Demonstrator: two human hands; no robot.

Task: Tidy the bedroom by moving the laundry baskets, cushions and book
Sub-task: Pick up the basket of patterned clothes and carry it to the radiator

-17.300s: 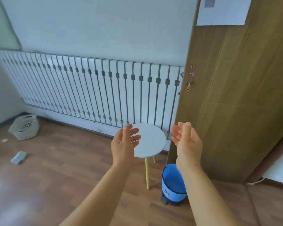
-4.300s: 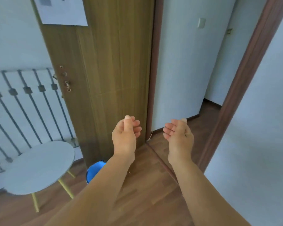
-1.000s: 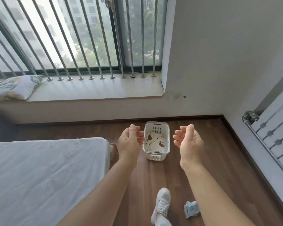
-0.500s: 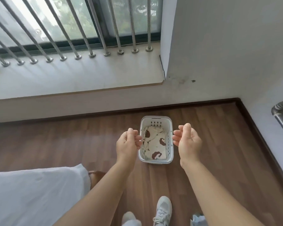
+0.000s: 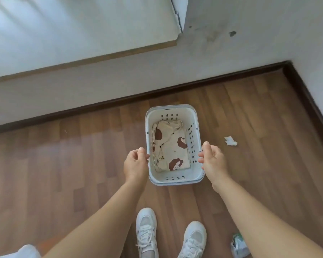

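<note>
— Two hands on it? Where's the laundry basket [image 5: 173, 144]?
— On the wood floor [image 5: 73, 161] ahead of the white shoes [image 5: 145, 231], near the skirting board [image 5: 119, 101]. Left hand [image 5: 135, 165] curls round the rim at nine o'clock, right hand [image 5: 213, 161] pinches it at three o'clock; both look like holds, lightly closed.
— Risks?
— Thin rim, fingertip hold: I'd guess an uneven lift tips it and the patterned cloth [image 5: 169, 146] slides out (it lies loose).
— Room?
— Wall corner at one o'clock is close; open floor at nine. A paper scrap [image 5: 230, 141] lies at three o'clock, well apart.
</note>
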